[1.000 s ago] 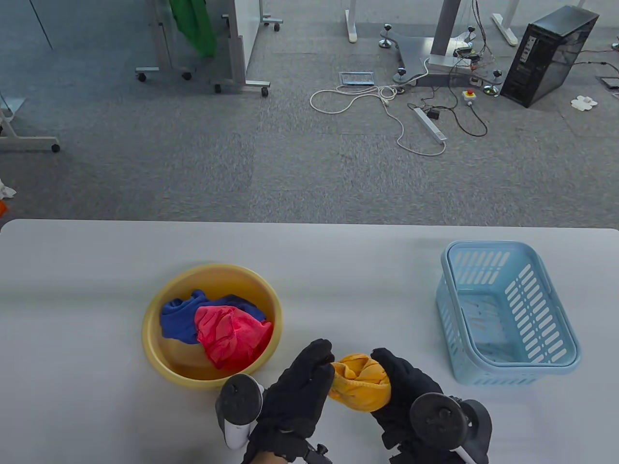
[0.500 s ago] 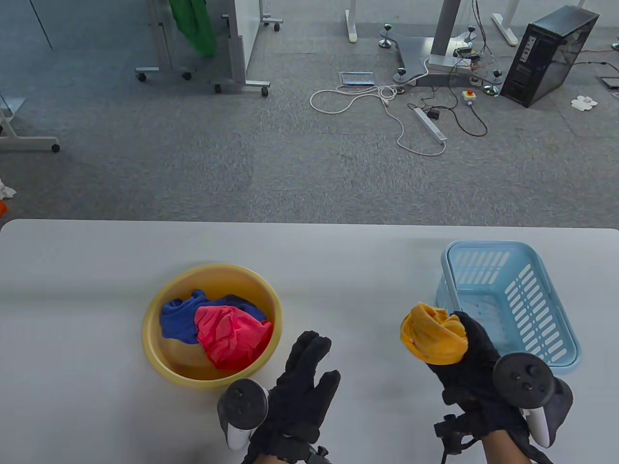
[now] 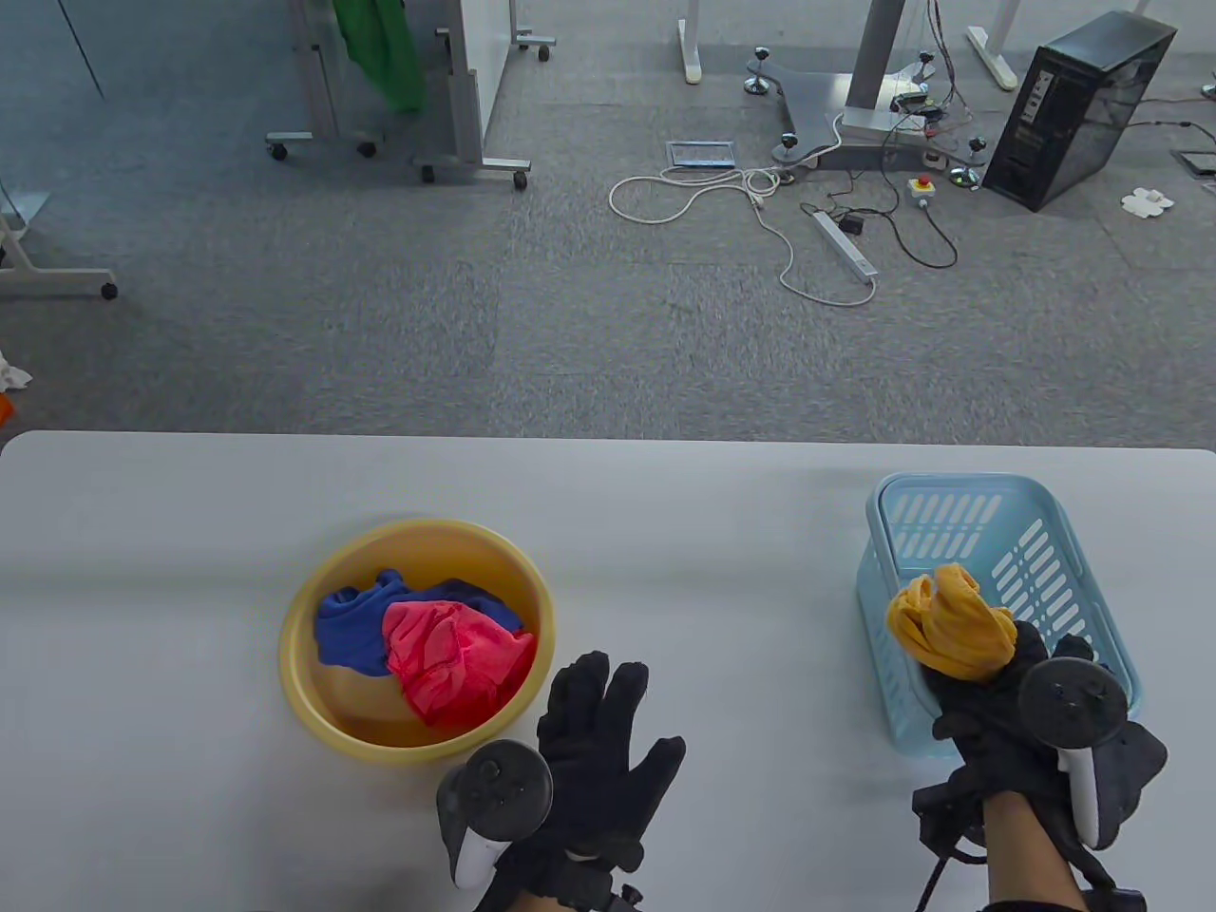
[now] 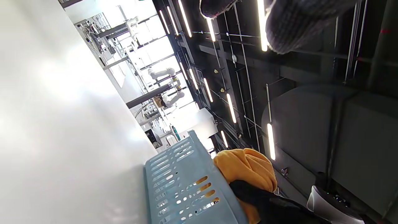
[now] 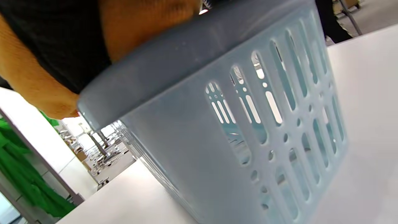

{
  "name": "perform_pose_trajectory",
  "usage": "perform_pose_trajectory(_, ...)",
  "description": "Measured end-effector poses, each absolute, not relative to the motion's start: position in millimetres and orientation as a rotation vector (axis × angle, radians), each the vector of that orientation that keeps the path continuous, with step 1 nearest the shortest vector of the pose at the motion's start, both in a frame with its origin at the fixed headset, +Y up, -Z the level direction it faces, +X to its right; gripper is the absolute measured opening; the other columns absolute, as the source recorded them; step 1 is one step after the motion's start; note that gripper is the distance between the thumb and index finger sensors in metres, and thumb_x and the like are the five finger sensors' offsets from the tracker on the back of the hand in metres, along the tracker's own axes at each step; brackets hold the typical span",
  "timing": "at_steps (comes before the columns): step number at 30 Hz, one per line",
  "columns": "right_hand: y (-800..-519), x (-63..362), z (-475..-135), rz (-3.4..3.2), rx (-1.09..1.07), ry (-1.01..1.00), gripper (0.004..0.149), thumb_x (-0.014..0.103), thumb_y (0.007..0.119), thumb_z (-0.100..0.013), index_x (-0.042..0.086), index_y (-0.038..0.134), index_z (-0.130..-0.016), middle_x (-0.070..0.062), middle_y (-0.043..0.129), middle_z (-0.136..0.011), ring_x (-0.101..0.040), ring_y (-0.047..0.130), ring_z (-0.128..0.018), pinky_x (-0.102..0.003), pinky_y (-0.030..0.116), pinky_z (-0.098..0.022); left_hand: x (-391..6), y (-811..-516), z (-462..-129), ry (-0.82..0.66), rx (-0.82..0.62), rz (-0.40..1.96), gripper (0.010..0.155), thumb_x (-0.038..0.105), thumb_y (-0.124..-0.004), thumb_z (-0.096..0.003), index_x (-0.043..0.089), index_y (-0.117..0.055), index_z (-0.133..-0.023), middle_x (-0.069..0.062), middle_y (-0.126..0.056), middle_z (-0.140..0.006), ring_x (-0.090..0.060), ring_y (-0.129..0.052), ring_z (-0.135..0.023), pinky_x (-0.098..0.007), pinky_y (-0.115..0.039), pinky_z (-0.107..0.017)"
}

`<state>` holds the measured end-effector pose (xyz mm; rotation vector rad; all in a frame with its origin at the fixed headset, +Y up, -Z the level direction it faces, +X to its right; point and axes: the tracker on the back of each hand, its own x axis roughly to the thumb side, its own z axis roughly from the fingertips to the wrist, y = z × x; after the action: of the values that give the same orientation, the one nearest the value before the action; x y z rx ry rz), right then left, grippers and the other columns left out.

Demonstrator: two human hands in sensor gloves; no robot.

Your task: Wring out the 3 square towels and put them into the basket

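My right hand grips a twisted yellow towel and holds it above the light blue basket, over its near left part. The left wrist view shows that yellow towel over the basket's rim. A blue towel and a red towel lie crumpled in the yellow basin on the left. My left hand hovers beside the basin with fingers spread, holding nothing. In the right wrist view the basket wall fills the frame, with yellow towel above its rim.
The white table carries the basin and basket. Past its far edge lie grey carpet, cables, a computer tower and wheeled stands.
My left hand let go of the yellow towel and stayed by the basin with fingers spread. My right hand carried the towel to the right, from table centre to over the basket.
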<state>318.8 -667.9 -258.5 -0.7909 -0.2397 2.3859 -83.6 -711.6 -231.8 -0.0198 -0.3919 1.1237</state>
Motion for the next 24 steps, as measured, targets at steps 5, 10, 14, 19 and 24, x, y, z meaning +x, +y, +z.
perform_pose_trajectory(5,-671.1,322.1,-261.8,2.377,-0.846,-0.223,0.095,0.052,0.099,-0.044,0.011,0.042,-0.109,-0.027,0.016,-0.113,-0.058,0.011,-0.1,-0.073,0.011,-0.069,-86.7,-714.6,-233.6,-0.365,-0.037,1.139,0.078,0.06,-0.075,-0.0581,0.025,-0.04,-0.119,-0.017,-0.014,-0.12,-0.047,-0.005,-0.108,-0.076,-0.012,-0.065)
perform_pose_trajectory(10,-679.4,324.7,-261.9,2.361,-0.87,-0.229,0.116,0.055,0.094,-0.047,0.01,0.006,-0.108,-0.028,0.007,-0.11,-0.057,0.006,-0.098,-0.068,0.006,-0.069,-88.9,-714.4,-235.4,-0.355,-0.025,1.147,0.078,0.06,-0.075,-0.0582,0.025,-0.04,-0.119,-0.017,-0.015,-0.12,-0.047,-0.005,-0.108,-0.076,-0.013,-0.065)
perform_pose_trajectory(14,-679.7,325.1,-262.2,2.359,-0.862,-0.214,0.12,0.056,0.093,-0.046,0.012,-0.001,-0.106,-0.028,0.002,-0.109,-0.057,0.004,-0.098,-0.067,0.004,-0.068,-88.0,-715.4,-235.8,-0.355,-0.037,1.15,0.079,0.06,-0.075,-0.0582,0.025,-0.039,-0.119,-0.017,-0.015,-0.12,-0.047,-0.005,-0.108,-0.076,-0.013,-0.065)
perform_pose_trajectory(19,-678.5,326.9,-259.4,2.355,-0.838,-0.212,0.114,0.057,0.091,-0.048,0.013,0.005,-0.109,-0.028,0.002,-0.109,-0.057,0.005,-0.098,-0.068,0.005,-0.069,-87.2,-715.2,-236.0,-0.36,-0.036,1.151,0.078,0.06,-0.075,-0.0582,0.025,-0.039,-0.119,-0.017,-0.015,-0.12,-0.047,-0.006,-0.108,-0.076,-0.014,-0.065)
perform_pose_trajectory(24,-672.4,324.7,-252.8,2.361,-0.776,-0.249,0.111,0.057,0.089,-0.049,0.014,0.007,-0.11,-0.028,0.0,-0.108,-0.057,0.003,-0.097,-0.071,0.009,-0.069,-87.1,-715.7,-236.2,-0.364,-0.031,1.143,0.079,0.06,-0.075,-0.0581,0.025,-0.039,-0.119,-0.017,-0.015,-0.12,-0.047,-0.006,-0.108,-0.076,-0.014,-0.065)
